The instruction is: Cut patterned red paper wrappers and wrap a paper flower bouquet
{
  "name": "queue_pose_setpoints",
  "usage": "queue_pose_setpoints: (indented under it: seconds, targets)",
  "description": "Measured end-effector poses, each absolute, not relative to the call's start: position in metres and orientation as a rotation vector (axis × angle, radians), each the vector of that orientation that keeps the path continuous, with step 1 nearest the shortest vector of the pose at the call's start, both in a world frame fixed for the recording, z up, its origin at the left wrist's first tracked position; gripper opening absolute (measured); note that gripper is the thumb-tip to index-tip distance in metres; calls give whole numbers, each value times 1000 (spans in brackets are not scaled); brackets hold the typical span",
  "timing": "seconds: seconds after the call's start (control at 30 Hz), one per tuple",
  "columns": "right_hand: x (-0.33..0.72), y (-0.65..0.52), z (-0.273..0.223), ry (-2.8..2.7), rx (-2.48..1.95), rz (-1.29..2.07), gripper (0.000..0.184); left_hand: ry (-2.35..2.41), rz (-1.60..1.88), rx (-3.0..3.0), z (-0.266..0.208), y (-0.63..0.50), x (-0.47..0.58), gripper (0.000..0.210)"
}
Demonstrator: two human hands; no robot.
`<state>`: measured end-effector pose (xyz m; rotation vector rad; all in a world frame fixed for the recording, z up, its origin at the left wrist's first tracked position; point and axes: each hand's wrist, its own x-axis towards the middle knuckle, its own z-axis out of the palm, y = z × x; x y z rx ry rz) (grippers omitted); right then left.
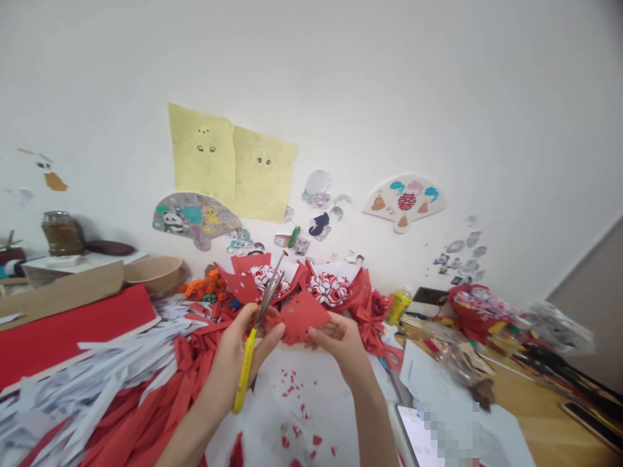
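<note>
In the head view a pair of scissors (247, 363) with yellow handles rests in my left hand (238, 337), its blades pointing up and slightly apart. The fingertips of that hand also reach the left edge of a red sheet of paper (305, 316), which has small cut-out holes. My right hand (343, 340) pinches the sheet at its right edge between thumb and fingers. Below both hands, small red paper scraps (292, 383) lie scattered on a white sheet (272, 415).
Red and white paper strips (121, 370) are heaped at the left. Behind my hands stand paper flower bouquets (329, 288) in red wrapping. A phone (413, 431) lies at the lower right; a yellow bottle (400, 305) stands farther back. A wooden bowl (153, 272) sits back left.
</note>
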<state>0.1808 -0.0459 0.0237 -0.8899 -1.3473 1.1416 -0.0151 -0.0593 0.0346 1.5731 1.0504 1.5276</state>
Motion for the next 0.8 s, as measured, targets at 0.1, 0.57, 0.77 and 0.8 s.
queue_pose_setpoints:
  seconds: [0.1, 0.57, 0.77, 0.8]
  targets:
    - [189, -38, 21, -1511, -923, 1181, 26, 1063, 1520, 1581, 31, -53, -15, 25]
    - [190, -36, 31, -1628, -967, 966, 18, 1208, 1380, 1730, 26, -46, -18, 20]
    - [185, -36, 36, -1659, -1025, 816, 16, 1089, 1186, 1761, 33, -47, -16, 19]
    - [184, -36, 36, -1652, -1029, 804, 17, 1081, 1167, 1764, 32, -46, -15, 18]
